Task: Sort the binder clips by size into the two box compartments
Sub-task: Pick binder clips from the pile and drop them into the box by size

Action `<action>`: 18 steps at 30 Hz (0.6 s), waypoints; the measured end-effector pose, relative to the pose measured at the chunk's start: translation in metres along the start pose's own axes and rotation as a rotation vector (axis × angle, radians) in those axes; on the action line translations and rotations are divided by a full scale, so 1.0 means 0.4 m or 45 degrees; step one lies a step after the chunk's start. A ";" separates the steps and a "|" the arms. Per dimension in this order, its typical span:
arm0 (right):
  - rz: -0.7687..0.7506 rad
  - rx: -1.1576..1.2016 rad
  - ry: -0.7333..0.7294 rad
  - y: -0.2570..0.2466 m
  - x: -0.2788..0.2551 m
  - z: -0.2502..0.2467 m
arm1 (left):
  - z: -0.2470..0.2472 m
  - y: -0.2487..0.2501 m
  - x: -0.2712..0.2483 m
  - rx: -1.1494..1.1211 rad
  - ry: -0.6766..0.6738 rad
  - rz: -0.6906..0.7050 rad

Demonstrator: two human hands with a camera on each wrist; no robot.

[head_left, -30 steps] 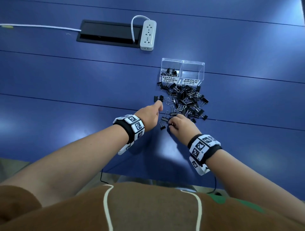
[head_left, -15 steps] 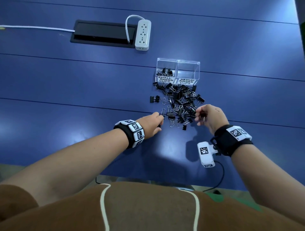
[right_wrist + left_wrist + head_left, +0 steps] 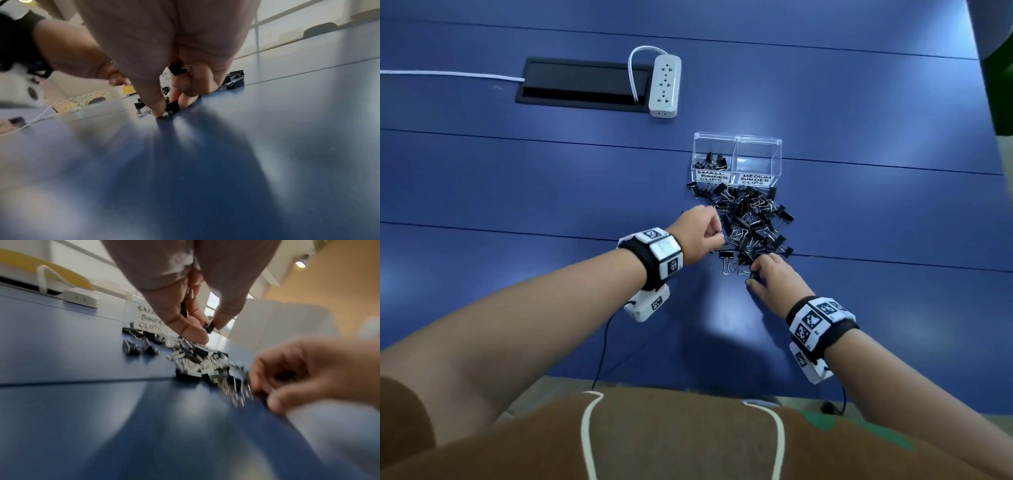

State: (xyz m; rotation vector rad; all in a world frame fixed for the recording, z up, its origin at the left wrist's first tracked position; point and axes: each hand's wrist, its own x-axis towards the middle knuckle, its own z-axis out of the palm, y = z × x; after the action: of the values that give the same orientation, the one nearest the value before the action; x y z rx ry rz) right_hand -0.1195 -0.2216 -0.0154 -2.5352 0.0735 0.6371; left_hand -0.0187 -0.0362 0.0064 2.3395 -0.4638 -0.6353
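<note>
A clear two-compartment box (image 3: 736,140) stands on the blue table; its left half, labelled small binder clips, holds several black clips (image 3: 710,161), while the right half, labelled medium, looks empty. A pile of black binder clips (image 3: 750,219) lies just in front of it. My left hand (image 3: 702,231) hovers at the pile's left edge and pinches a small black clip (image 3: 209,325) between thumb and fingers. At the pile's near edge my right hand (image 3: 767,274) presses down and pinches a black clip (image 3: 173,106) on the table, with another clip (image 3: 176,68) tucked in its curled fingers.
A white power strip (image 3: 665,85) lies beside a black cable hatch (image 3: 582,85) at the back, with a white cord (image 3: 448,75) running left. A single clip (image 3: 726,255) sits apart between my hands. The table's near edge is close to my body.
My left hand rose from the table and moved toward the pile's left side with a clip. My right hand dropped from the pile's right side to its near edge.
</note>
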 end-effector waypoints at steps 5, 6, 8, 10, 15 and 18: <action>0.000 0.129 0.007 -0.018 0.005 -0.022 | -0.097 0.044 0.110 -0.026 0.251 -0.055; 0.039 0.166 0.002 -0.019 0.009 -0.030 | -0.115 0.051 0.135 0.001 0.279 -0.071; 0.072 0.200 -0.001 -0.017 0.021 -0.046 | -0.145 0.064 0.184 0.049 0.305 -0.108; 0.055 0.214 0.022 -0.023 0.045 -0.077 | -0.162 0.069 0.227 0.101 0.300 -0.127; 0.058 0.285 0.190 -0.090 0.158 -0.213 | -0.168 0.058 0.271 0.172 0.232 -0.165; 0.073 0.197 0.214 -0.147 0.251 -0.286 | -0.172 0.046 0.259 0.153 0.240 -0.116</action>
State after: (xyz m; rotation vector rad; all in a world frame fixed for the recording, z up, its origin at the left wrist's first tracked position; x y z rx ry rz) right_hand 0.0287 -0.2206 0.0529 -2.4383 0.2464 0.4220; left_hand 0.1011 -0.0643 0.0317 2.5170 -0.3191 -0.4326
